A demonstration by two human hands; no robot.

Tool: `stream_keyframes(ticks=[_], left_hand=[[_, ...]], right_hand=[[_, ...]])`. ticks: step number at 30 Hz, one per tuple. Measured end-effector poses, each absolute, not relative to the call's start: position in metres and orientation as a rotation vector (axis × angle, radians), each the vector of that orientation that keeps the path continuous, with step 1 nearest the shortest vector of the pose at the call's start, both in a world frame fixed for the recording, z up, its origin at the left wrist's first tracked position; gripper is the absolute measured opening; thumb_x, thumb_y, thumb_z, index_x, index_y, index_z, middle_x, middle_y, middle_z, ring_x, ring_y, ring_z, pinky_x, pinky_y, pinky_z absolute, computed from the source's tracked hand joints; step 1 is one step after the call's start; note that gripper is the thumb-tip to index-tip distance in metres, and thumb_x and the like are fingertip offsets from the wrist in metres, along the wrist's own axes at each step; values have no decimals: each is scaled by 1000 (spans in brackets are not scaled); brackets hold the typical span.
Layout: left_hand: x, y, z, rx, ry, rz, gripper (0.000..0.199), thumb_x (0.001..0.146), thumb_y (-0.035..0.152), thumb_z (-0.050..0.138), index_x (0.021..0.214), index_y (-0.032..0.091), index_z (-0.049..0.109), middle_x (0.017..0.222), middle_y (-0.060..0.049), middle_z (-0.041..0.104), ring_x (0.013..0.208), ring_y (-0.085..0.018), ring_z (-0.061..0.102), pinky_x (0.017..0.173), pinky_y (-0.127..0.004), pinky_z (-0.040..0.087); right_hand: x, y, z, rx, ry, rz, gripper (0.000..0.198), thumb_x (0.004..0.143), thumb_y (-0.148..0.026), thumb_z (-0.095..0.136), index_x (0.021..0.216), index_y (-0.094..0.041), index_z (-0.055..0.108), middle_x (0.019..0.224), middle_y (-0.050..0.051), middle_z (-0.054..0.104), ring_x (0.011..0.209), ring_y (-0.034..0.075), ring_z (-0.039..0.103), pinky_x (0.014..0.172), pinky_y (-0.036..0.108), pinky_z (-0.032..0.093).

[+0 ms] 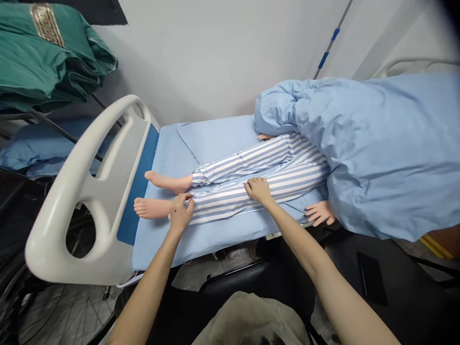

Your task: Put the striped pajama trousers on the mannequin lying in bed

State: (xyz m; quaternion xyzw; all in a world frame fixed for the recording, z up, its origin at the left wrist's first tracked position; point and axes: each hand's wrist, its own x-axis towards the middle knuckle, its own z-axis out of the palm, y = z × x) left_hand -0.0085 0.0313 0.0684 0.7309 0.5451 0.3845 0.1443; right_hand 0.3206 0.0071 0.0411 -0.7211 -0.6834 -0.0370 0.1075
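I have both hands on one leg of the striped trousers point(230, 202): the left hand point(180, 211), loosely curled, at the cuff nearer the footboard point(104, 263); the right hand point(259, 189), fingers half bent, farther from it. I can't tell whether either grips cloth. I count two bare feet point(154, 208) beside the footboard and, far from it, two dummy hands point(319, 212) under one blue quilt point(388, 153), which blocks my view beyond.
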Motion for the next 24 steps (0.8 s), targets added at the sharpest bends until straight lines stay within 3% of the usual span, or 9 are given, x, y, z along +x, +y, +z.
stream_keyframes(ticks=[3, 9, 13, 17, 24], left_hand=[[11, 57, 66, 2179, 1573, 812, 20, 84, 30, 47, 87, 21, 65, 97, -9, 73, 98, -26, 66, 92, -37, 48], [15, 66, 37, 2301, 1814, 295, 27, 90, 33, 48, 78, 20, 68, 85, -14, 73, 89, -32, 69, 87, -40, 46], [10, 87, 41, 2120, 1828, 342, 21, 83, 33, 58, 94, 22, 72, 91, -13, 74, 91, -34, 69, 83, -39, 49], [17, 129, 63, 2107, 1796, 614, 38, 82, 25, 56, 118, 21, 69, 105, -14, 73, 102, -33, 66, 91, -41, 49], [25, 163, 56, 2477, 1557, 424, 42, 84, 19, 58, 125, 17, 66, 137, -17, 63, 119, -37, 58, 104, -51, 42]], right_hand=[[323, 8, 40, -2114, -2009, -134, 44, 105, -38, 35, 101, -16, 73, 105, 12, 74, 101, 23, 63, 93, 35, 31], [323, 9, 38, -2107, -1995, -132, 44, 104, -38, 36, 104, -15, 74, 106, 13, 74, 103, 24, 63, 95, 36, 31], [322, 10, 39, -2114, -1998, -118, 43, 104, -37, 37, 105, -15, 74, 106, 13, 74, 102, 24, 63, 96, 37, 32], [320, 10, 42, -2134, -2009, -114, 42, 103, -34, 37, 107, -14, 73, 107, 14, 72, 103, 26, 61, 95, 38, 32], [321, 12, 39, -2124, -2016, -115, 41, 103, -35, 37, 110, -14, 72, 108, 14, 72, 104, 27, 60, 96, 39, 32]])
